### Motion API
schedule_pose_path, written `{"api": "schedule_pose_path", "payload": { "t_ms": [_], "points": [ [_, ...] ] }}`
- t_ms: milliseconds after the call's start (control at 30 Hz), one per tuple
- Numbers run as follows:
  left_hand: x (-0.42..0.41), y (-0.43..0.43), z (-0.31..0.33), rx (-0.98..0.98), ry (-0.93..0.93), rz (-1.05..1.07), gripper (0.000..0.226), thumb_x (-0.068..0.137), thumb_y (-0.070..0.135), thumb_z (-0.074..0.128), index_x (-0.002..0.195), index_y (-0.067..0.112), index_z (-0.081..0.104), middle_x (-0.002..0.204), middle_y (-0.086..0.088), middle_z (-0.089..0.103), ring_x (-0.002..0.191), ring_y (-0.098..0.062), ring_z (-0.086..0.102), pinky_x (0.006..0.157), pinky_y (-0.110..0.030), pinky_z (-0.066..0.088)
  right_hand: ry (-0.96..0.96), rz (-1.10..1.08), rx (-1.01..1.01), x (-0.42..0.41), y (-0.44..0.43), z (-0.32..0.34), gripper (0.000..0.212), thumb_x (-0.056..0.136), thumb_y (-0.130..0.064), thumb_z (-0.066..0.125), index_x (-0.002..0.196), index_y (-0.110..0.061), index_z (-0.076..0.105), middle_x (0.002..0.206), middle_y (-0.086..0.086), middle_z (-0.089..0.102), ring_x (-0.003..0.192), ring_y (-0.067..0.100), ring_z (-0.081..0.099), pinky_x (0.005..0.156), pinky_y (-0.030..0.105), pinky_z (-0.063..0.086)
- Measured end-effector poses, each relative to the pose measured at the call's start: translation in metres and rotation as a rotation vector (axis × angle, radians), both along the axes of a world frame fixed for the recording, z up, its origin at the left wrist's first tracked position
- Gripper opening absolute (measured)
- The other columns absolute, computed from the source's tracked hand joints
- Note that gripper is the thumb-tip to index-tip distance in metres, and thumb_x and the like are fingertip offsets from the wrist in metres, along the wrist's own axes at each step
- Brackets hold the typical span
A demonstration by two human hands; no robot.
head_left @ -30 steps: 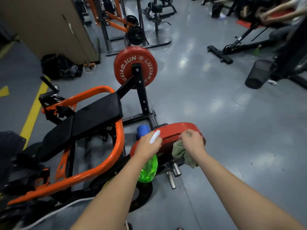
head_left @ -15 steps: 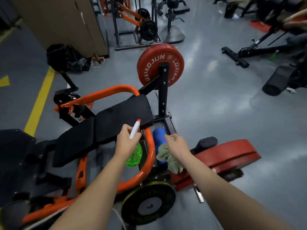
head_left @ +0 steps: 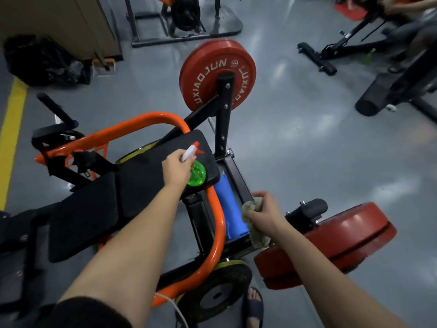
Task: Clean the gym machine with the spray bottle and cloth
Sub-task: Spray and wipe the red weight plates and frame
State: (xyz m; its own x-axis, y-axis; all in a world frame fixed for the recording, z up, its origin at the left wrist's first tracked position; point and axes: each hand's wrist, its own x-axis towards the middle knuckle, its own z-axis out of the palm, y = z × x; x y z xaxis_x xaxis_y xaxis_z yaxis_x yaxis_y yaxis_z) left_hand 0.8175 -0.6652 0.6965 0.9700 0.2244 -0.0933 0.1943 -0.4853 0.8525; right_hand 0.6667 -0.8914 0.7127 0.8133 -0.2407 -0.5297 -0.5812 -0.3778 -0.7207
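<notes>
The gym machine has black pads (head_left: 146, 183), an orange tube frame (head_left: 216, 233) and red weight plates (head_left: 217, 75). My left hand (head_left: 176, 170) grips a green spray bottle (head_left: 196, 176) with a white and red nozzle, held over the upper black pad, nozzle pointing away. My right hand (head_left: 264, 209) holds a crumpled greenish cloth (head_left: 256, 230) at the black frame bar beside a blue roller (head_left: 230, 209). A second red plate (head_left: 331, 245) lies just right of that hand.
A black and yellow plate (head_left: 212, 290) sits low by my sandalled foot (head_left: 254, 304). Black bags (head_left: 42, 60) lie at the far left near a yellow floor line (head_left: 11, 129). Other machines stand at the back and right, with a dark bin (head_left: 373, 95). Grey floor lies open right of the machine.
The view has shifted closer over the machine. My left hand moved the bottle forward over the upper pad. My right hand with the cloth moved right, from the blue roller's top to the frame bar.
</notes>
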Motion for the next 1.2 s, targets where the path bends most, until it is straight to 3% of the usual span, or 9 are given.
{"api": "schedule_pose_path", "payload": {
  "t_ms": [67, 267, 333, 433, 567, 667, 800, 967, 1200],
  "points": [
    [0.011, -0.014, -0.015, -0.02, -0.008, 0.048, 0.012, 0.092, 0.026, 0.073, 0.086, 0.017, 0.069, 0.074, 0.001, 0.065, 0.074, -0.019, 0.06, 0.062, -0.027, 0.042, 0.002, -0.007, 0.01, 0.012, -0.009, -0.002, 0.047, 0.085, -0.012, 0.071, 0.126, -0.022, 0.05, 0.109, 0.003, 0.059, 0.084, 0.006, 0.062, 0.065, 0.015, 0.047],
    [0.039, -0.012, -0.021, 0.023, -0.027, 0.127, 0.016, 0.094, 0.033, 0.069, 0.09, 0.017, 0.068, 0.077, 0.005, 0.063, 0.076, -0.016, 0.059, 0.069, -0.031, 0.042, -0.004, -0.018, 0.055, 0.033, -0.012, -0.025, 0.037, 0.071, -0.036, 0.065, 0.106, -0.041, 0.055, 0.101, -0.003, 0.066, 0.095, 0.016, 0.067, 0.094, 0.04, 0.054],
    [0.043, -0.013, -0.015, -0.012, -0.044, 0.124, 0.014, 0.093, 0.033, 0.07, 0.087, 0.021, 0.067, 0.076, 0.008, 0.064, 0.072, -0.01, 0.058, 0.068, -0.031, 0.045, -0.019, 0.02, 0.047, 0.039, -0.013, -0.026, 0.033, 0.074, -0.033, 0.065, 0.103, -0.042, 0.055, 0.101, -0.005, 0.066, 0.099, 0.016, 0.066, 0.098, 0.04, 0.052],
    [0.043, -0.034, -0.009, -0.038, -0.056, 0.083, 0.012, 0.092, 0.031, 0.072, 0.087, 0.022, 0.068, 0.078, 0.006, 0.068, 0.071, -0.006, 0.059, 0.066, -0.028, 0.048, -0.034, 0.051, 0.043, 0.055, -0.022, -0.029, 0.034, 0.083, -0.022, 0.068, 0.112, -0.036, 0.058, 0.101, -0.01, 0.064, 0.102, 0.018, 0.065, 0.098, 0.035, 0.05],
    [0.027, -0.067, -0.014, 0.079, -0.022, -0.016, 0.019, 0.095, 0.03, 0.069, 0.089, 0.014, 0.06, 0.075, 0.0, 0.06, 0.066, -0.006, 0.052, 0.054, -0.014, 0.036, -0.065, 0.03, 0.094, 0.078, -0.04, -0.026, 0.037, 0.082, -0.027, 0.067, 0.117, -0.035, 0.057, 0.106, -0.006, 0.067, 0.1, 0.015, 0.066, 0.092, 0.031, 0.052],
    [0.025, -0.081, -0.013, 0.14, 0.007, -0.024, 0.021, 0.096, 0.029, 0.067, 0.091, 0.012, 0.057, 0.081, -0.011, 0.063, 0.073, -0.022, 0.056, 0.055, -0.024, 0.037, -0.069, -0.02, 0.16, 0.087, -0.057, -0.022, 0.037, 0.081, -0.027, 0.068, 0.116, -0.034, 0.058, 0.108, -0.004, 0.068, 0.098, 0.016, 0.068, 0.092, 0.033, 0.054],
    [0.032, -0.079, -0.006, 0.244, 0.094, -0.038, 0.022, 0.093, 0.036, 0.071, 0.106, 0.019, 0.063, 0.098, -0.002, 0.067, 0.09, -0.024, 0.06, 0.074, -0.035, 0.045, -0.079, -0.016, 0.205, 0.093, -0.075, -0.023, 0.038, 0.082, -0.025, 0.066, 0.118, -0.031, 0.058, 0.104, -0.002, 0.069, 0.096, 0.017, 0.07, 0.09, 0.035, 0.056],
    [0.034, -0.084, -0.005, 0.387, 0.095, -0.012, 0.027, 0.096, 0.032, 0.066, 0.084, 0.013, 0.051, 0.086, -0.011, 0.063, 0.084, -0.033, 0.058, 0.066, -0.037, 0.038, -0.085, 0.003, 0.205, 0.093, -0.088, -0.031, 0.036, 0.087, -0.02, 0.066, 0.12, -0.03, 0.058, 0.105, -0.004, 0.068, 0.097, 0.015, 0.068, 0.085, 0.029, 0.051],
    [0.035, -0.076, 0.001, 0.3, 0.104, 0.071, 0.018, 0.097, 0.025, 0.068, 0.104, 0.01, 0.065, 0.097, -0.009, 0.065, 0.087, -0.025, 0.057, 0.071, -0.033, 0.039, -0.077, 0.007, 0.197, 0.092, -0.094, -0.03, 0.032, 0.087, -0.018, 0.064, 0.115, -0.032, 0.057, 0.102, -0.003, 0.068, 0.094, 0.015, 0.069, 0.083, 0.031, 0.054]
  ]
}}
